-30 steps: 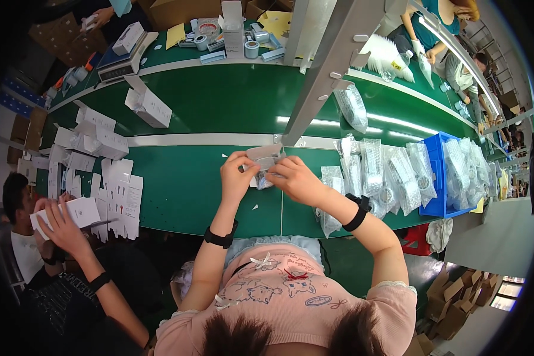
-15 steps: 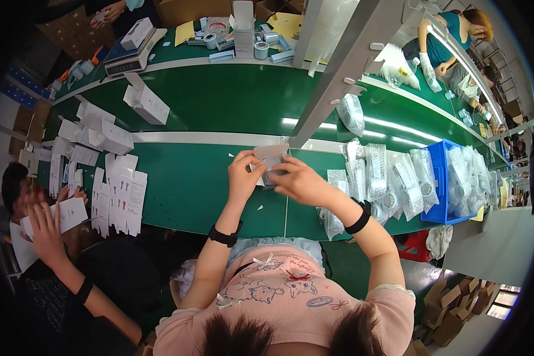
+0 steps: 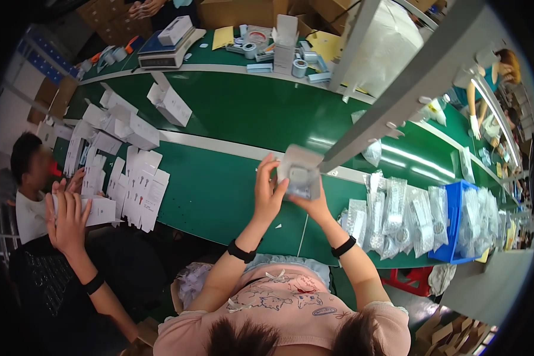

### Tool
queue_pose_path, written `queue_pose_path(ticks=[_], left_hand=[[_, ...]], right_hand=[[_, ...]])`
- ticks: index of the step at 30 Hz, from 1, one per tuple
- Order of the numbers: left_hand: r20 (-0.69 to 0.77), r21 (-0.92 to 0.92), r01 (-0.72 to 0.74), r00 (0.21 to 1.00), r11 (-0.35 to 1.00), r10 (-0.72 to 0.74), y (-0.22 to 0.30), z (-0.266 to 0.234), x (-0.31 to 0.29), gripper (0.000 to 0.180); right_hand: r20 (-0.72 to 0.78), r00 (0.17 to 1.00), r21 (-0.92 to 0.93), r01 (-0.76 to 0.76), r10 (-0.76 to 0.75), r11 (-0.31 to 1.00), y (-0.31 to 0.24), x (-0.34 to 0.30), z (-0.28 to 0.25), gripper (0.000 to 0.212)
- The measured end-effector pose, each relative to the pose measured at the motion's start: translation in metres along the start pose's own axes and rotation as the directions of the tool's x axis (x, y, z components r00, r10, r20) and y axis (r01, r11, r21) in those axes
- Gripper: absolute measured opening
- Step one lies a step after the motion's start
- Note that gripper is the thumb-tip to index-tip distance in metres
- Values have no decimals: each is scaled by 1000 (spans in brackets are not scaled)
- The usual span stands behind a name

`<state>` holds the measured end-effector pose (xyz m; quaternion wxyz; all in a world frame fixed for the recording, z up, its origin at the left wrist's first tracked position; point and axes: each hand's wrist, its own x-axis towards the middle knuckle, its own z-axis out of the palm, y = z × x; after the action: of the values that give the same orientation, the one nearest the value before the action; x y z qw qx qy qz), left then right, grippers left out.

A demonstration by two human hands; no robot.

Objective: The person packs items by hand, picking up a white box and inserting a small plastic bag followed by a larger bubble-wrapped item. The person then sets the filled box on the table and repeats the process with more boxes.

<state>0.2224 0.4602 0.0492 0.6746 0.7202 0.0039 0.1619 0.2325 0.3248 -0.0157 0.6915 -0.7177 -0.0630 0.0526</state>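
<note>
A small white carton (image 3: 301, 156) stands with its top flap up and its opening turned toward me, above the green table. Something in transparent wrap shows inside, too indistinct to name. My left hand (image 3: 268, 194) grips the carton's left side, thumb at the near edge. At its lower right, my right hand (image 3: 314, 206) holds the carton too, with some of its fingers hidden behind it. Closest to my right hand lie several bubble-wrapped items (image 3: 394, 213) in a row.
A blue bin (image 3: 454, 222) with more wrapped pieces stands at the right. Printed flat cartons (image 3: 142, 190) and upright open boxes (image 3: 124, 124) fill the left, where a co-worker's hand (image 3: 69, 222) holds a white box. A slanting metal post (image 3: 391, 101) rises beyond my hands.
My right hand has moved from over the carton's opening to its lower right side. The carton now faces me more openly. The whole view has shifted and tilted.
</note>
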Motion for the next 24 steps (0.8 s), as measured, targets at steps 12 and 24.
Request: queue_pose_path(ticks=[12, 24], left_hand=[[-54, 31, 12, 999, 999, -10, -6, -68, -40, 9], [44, 0, 112, 993, 994, -111, -24, -73, -41, 8]], right_hand=[[-283, 916, -137, 256, -285, 957, 28, 190, 46, 85], [543, 653, -706, 13, 528, 709, -90, 29, -48, 45]])
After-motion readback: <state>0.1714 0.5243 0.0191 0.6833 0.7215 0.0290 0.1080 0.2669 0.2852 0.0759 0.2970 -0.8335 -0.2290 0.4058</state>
